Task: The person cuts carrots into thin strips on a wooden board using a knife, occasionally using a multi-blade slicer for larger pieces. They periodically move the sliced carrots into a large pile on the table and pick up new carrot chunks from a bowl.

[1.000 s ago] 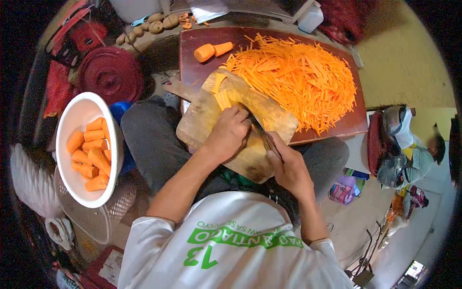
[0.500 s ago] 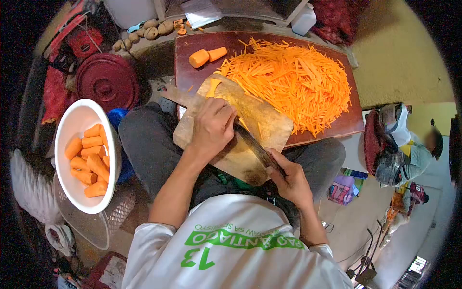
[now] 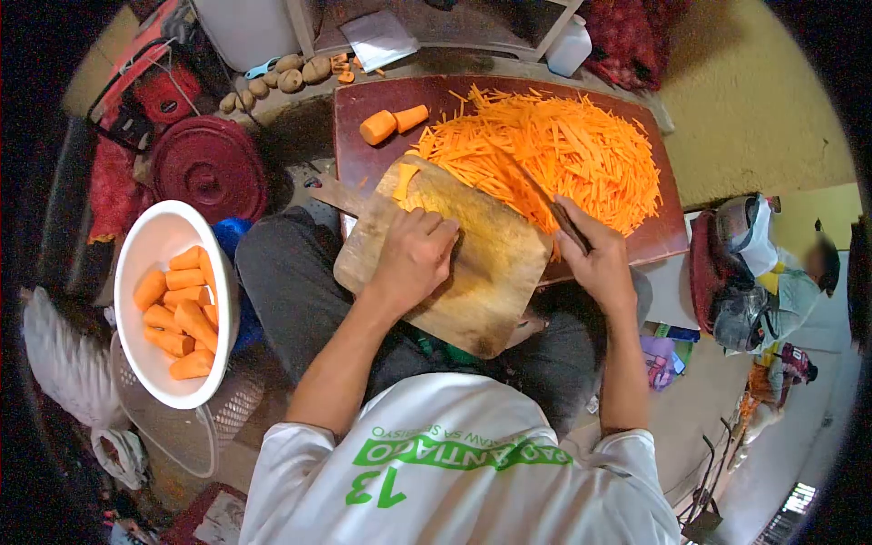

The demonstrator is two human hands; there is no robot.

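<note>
My right hand (image 3: 595, 254) is closed round the handle of a knife (image 3: 542, 193), whose blade lies over the near edge of a large pile of carrot strips (image 3: 581, 154). My left hand (image 3: 416, 257) rests on a wooden cutting board (image 3: 481, 300) with its fingers curled; whatever may be under them is hidden. A flat carrot piece (image 3: 405, 180) lies near the board's upper left corner. The board is tilted across my lap, against the dark red table (image 3: 359, 95). Two thick carrot pieces (image 3: 378, 127) sit on the table's far left.
On the left stands a white basin (image 3: 132, 363) of peeled carrots, beside a dark red lid (image 3: 209, 168). Potatoes (image 3: 291, 80) and a white jug (image 3: 569, 47) are beyond the table. Pots and bags (image 3: 740, 272) are at the right, with a distant person (image 3: 797, 363).
My right hand has moved the knife from the board up and right to the carrot pile. My left hand stays on the board, slightly lower. The view has shifted a little.
</note>
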